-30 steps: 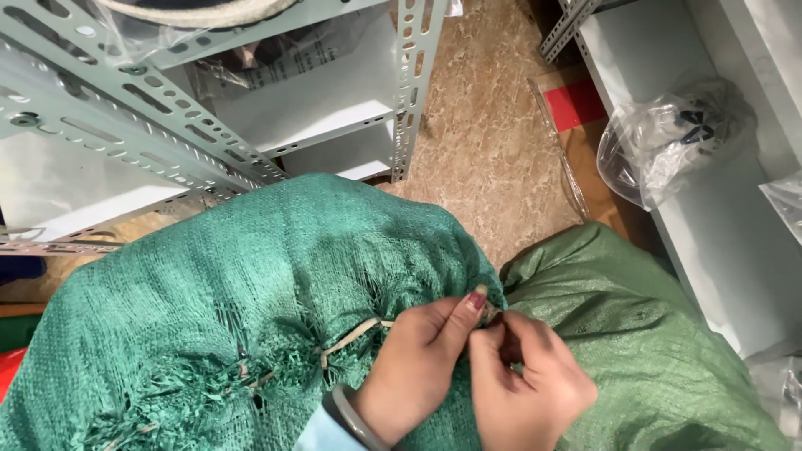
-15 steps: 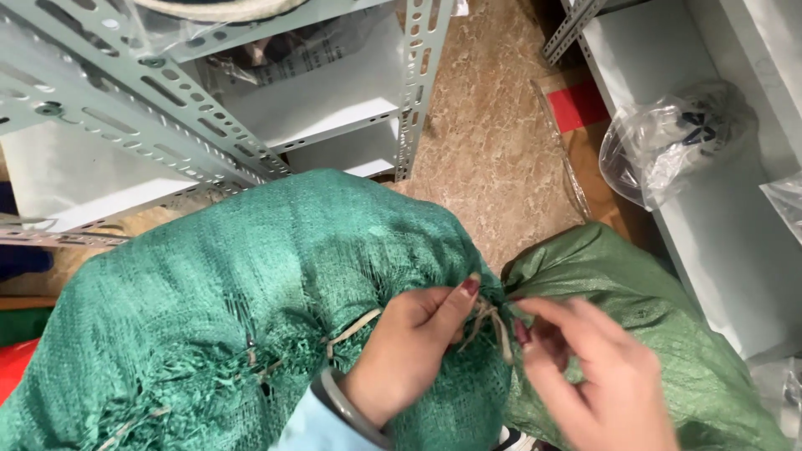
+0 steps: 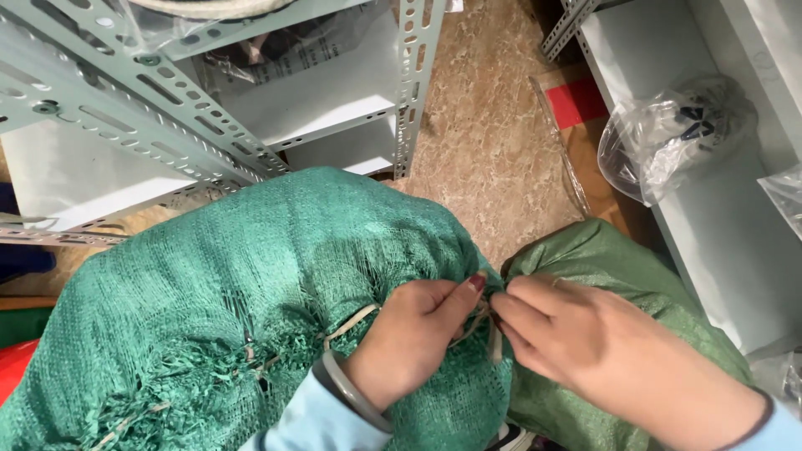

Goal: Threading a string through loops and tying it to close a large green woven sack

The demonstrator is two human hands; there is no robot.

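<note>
A big green woven sack (image 3: 251, 284) bulges in front of me, frayed along its lower seam. My left hand (image 3: 409, 338) rests on the sack and pinches a thin beige string (image 3: 478, 321) at the sack's edge. My right hand (image 3: 601, 351) meets it from the right and grips the same string with its fingertips. A second, lighter green sack (image 3: 618, 259) lies under my right hand. A grey bangle sits on my left wrist.
Grey slotted-metal shelving (image 3: 251, 108) stands at the upper left. A white shelf unit (image 3: 718, 217) on the right holds a clear plastic bag (image 3: 677, 134). Flat cardboard with a red patch (image 3: 581, 104) lies on the speckled brown floor (image 3: 484, 134).
My right hand swung out to the right, then came back to the string beside my left hand. The view shifted slightly.
</note>
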